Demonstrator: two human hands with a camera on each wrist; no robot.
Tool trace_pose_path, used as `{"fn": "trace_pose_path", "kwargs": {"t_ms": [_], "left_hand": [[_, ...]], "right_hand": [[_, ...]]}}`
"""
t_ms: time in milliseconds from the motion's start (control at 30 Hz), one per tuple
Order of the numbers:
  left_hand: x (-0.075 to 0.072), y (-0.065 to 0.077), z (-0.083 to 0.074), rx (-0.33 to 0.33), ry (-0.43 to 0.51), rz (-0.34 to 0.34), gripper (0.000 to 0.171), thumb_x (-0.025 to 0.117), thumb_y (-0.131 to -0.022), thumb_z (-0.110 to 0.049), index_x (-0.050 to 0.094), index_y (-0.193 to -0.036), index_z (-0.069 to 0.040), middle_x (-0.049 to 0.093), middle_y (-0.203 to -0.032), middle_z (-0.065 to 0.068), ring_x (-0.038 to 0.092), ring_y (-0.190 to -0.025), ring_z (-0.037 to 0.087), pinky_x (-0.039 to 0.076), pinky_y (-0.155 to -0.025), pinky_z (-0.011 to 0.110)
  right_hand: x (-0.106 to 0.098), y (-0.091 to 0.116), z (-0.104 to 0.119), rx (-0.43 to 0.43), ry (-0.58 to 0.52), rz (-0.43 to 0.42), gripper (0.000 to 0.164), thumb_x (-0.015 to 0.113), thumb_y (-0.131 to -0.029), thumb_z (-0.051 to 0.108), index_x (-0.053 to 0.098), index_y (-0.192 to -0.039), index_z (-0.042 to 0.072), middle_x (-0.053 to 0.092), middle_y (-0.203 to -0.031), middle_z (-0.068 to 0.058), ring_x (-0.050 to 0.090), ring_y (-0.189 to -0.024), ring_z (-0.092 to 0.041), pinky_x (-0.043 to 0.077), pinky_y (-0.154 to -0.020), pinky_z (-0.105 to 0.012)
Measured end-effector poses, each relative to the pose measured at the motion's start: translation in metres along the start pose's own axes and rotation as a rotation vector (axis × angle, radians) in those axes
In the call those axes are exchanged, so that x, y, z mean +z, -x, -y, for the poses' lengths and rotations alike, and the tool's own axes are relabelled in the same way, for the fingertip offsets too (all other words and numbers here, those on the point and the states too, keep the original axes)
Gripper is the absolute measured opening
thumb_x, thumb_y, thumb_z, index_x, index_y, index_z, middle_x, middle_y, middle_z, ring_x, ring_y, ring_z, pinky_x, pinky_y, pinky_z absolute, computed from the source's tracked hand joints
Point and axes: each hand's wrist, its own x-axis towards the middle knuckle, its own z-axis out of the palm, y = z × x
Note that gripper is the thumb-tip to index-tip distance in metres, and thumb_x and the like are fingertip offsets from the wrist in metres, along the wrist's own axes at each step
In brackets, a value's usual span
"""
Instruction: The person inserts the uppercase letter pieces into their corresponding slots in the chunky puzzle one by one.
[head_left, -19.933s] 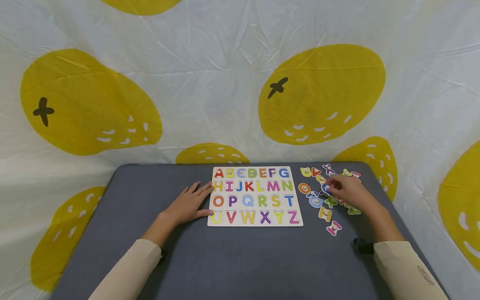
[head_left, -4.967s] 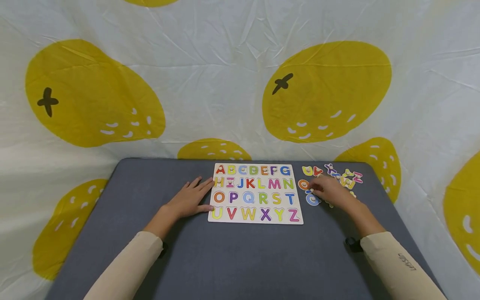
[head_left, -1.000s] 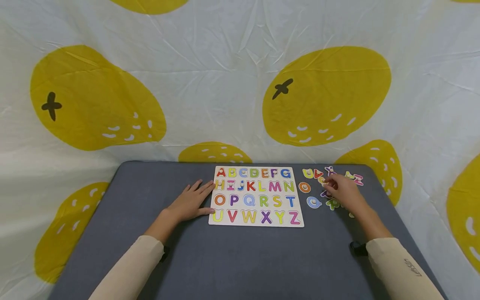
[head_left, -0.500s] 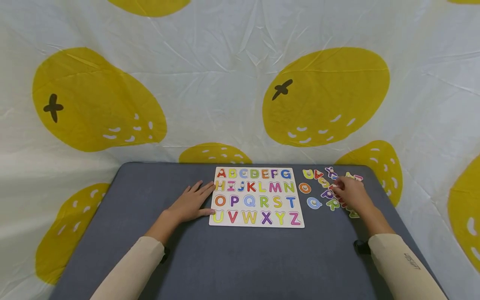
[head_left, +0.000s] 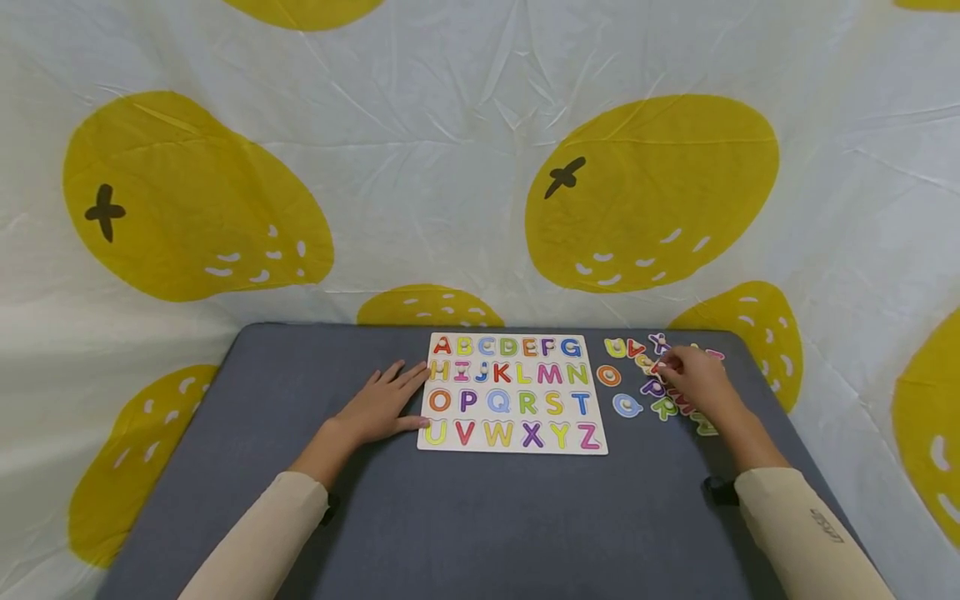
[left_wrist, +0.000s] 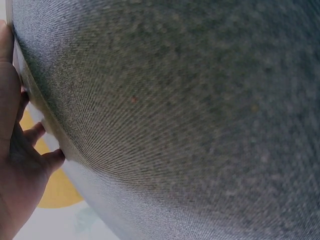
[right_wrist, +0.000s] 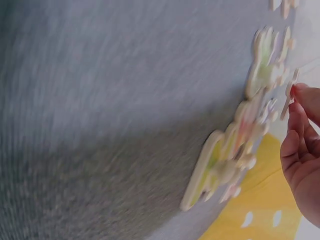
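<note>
A small red letter piece (right_wrist: 288,92) is pinched between the thumb and a finger of the right hand (head_left: 701,383), which holds it raised above the table, to the right of the board; which letter it is cannot be made out for sure. The hand's other fingers are bent in toward the palm. Around and below it lie loose pieces: a purple P (head_left: 652,387), a green R (head_left: 663,407), and others partly hidden by the hand. Nearer the board are an orange O (head_left: 609,376) and a blue Q (head_left: 624,405), apart from each other. The alphabet board (head_left: 536,387) lies flat, its letters in four rows. At its left edge rests the left hand (head_left: 382,406), fingers spread and extended, fingertips and thumb touching the edge without grasping anything. The dark grey table (head_left: 487,517) meets a pale cloth (head_left: 420,208) printed with yellow fruit.
</note>
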Motion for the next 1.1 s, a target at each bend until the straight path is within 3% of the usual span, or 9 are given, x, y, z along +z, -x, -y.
{"fn": "trace_pose_path", "kwargs": {"t_ms": [467,800,1100], "left_hand": [[0.0,0.001,-0.001,0.006,0.004,-0.009,0.095,0.061,-0.094,-0.067,0.022,-0.167,-0.019,0.023,-0.173,0.001,0.019,-0.159,0.04,0.022,-0.121,0.069],[0.001,0.003,0.001,0.008,-0.008,-0.016,0.095,0.06,-0.094,-0.068,0.022,-0.167,-0.019,0.024,-0.173,0.002,0.02,-0.158,0.041,0.023,-0.12,0.07],[0.002,0.0,0.003,0.014,-0.007,-0.012,0.096,0.058,-0.094,-0.069,0.021,-0.167,-0.02,0.022,-0.173,0.001,0.019,-0.159,0.041,0.022,-0.12,0.07]], "right_hand": [[0.025,-0.013,0.07,-0.154,-0.002,0.008,0.011,0.076,-0.093,0.009,0.073,-0.099,0.0,0.066,-0.081,-0.007,0.057,-0.073,-0.019,0.05,-0.068,-0.034],[0.053,-0.03,0.125,-0.207,-0.058,0.11,0.009,0.075,-0.095,0.012,0.075,-0.101,0.006,0.065,-0.089,-0.004,0.057,-0.08,-0.016,0.051,-0.073,-0.032],[0.08,-0.051,0.17,-0.326,-0.019,0.147,0.005,0.072,-0.097,0.012,0.074,-0.098,0.008,0.065,-0.086,0.0,0.057,-0.079,-0.013,0.051,-0.074,-0.032]]}}
